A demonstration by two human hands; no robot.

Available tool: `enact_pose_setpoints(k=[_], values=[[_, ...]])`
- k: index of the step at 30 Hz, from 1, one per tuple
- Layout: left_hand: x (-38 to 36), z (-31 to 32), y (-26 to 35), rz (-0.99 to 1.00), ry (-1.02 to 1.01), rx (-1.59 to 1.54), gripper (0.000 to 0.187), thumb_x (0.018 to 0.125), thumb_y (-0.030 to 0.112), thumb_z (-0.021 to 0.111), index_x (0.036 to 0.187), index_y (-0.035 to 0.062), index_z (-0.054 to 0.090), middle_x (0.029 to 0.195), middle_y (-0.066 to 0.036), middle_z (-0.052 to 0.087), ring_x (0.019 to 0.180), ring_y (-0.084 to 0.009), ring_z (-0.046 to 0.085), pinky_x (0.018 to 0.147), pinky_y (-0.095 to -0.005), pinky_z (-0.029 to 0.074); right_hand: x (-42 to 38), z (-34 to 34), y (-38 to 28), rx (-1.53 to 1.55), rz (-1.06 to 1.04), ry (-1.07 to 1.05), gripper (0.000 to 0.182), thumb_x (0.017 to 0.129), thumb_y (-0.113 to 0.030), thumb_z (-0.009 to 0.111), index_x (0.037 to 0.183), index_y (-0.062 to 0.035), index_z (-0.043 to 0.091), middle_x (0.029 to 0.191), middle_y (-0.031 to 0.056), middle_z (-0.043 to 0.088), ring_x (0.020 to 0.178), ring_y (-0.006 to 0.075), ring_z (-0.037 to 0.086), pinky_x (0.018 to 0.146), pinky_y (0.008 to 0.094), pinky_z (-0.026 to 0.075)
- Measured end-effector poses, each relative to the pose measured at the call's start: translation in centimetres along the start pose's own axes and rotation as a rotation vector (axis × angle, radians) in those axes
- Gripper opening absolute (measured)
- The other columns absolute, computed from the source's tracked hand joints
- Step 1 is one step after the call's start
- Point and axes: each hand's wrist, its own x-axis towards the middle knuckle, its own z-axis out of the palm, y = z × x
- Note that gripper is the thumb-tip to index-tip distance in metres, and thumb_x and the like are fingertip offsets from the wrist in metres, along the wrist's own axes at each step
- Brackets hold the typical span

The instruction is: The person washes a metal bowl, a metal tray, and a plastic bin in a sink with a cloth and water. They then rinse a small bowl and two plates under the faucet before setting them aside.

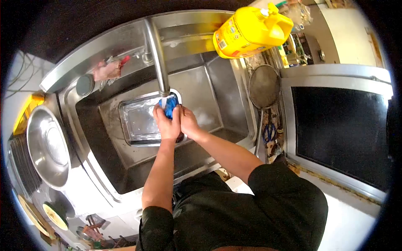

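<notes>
Both of my hands meet around a blue cloth (169, 105) under the spout of the metal faucet (157, 58), where water runs onto it. My left hand (168, 122) is closed on the cloth's left and lower side. Pressed against it from the right, my right hand (188, 121) also has its fingers wrapped on the cloth. Below them, in the steel sink (201, 92), lies a rectangular metal tray (140, 119) with a wet, shiny surface. Fingers hide part of the cloth and the tray's right end.
A yellow jug (247, 33) stands at the sink's back right corner. Right of the sink are a round strainer (264, 86) and blue-handled scissors (269, 133). A round lid (85, 85) and pink cloth (108, 70) lie on the back left ledge; a steel bowl (48, 146) is at left.
</notes>
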Motion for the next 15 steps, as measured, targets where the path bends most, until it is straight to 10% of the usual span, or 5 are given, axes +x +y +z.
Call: enact_pose_setpoints(k=[2,5,10,15], values=[[1.9,0.1,0.7,0.139,0.094,0.128,0.048,0.077,0.023,0.073,0.108,-0.0034,0.049,0.125,-0.028,0.041,0.114,-0.0461,0.041,0.099,-0.0502,0.035,-1.3,-1.2,-2.4,-0.222,0.033,0.027,0.035,0.098,-0.031,0.045,0.093,0.0015,0.059,0.072,0.0112,0.061,0.067,0.0158,0.054,0.065,0.0353,0.046],[4.7,-1.3,0.3,0.438,0.104,0.327,0.046,0.071,0.018,0.075,0.108,0.0017,0.053,0.130,-0.022,0.041,0.121,-0.0448,0.038,0.103,-0.0541,0.031,-1.8,-2.2,-1.7,-0.300,-0.033,0.050,0.037,0.094,-0.034,0.047,0.092,0.0012,0.059,0.080,0.0247,0.062,0.079,0.0412,0.061,0.071,0.0453,0.047],[8.1,-4.7,-1.6,0.566,-0.136,0.520,0.053,0.071,0.012,0.069,0.122,0.0067,0.054,0.133,-0.014,0.047,0.125,-0.0326,0.043,0.108,-0.0574,0.024,-2.4,-4.0,-6.1,-0.226,0.096,-0.013,0.028,0.092,-0.027,0.052,0.091,0.0001,0.059,0.075,0.0210,0.062,0.070,0.0354,0.061,0.065,0.0408,0.047],[9.9,-7.8,-7.6,0.280,0.234,0.503,0.042,0.081,0.015,0.061,0.120,0.0039,0.056,0.129,-0.017,0.052,0.120,-0.0356,0.047,0.103,-0.0525,0.032,-3.5,-5.7,-6.4,-0.169,-0.037,0.033,0.021,0.091,-0.021,0.055,0.090,-0.0001,0.059,0.070,0.0161,0.062,0.062,0.0234,0.060,0.060,0.0375,0.046]])
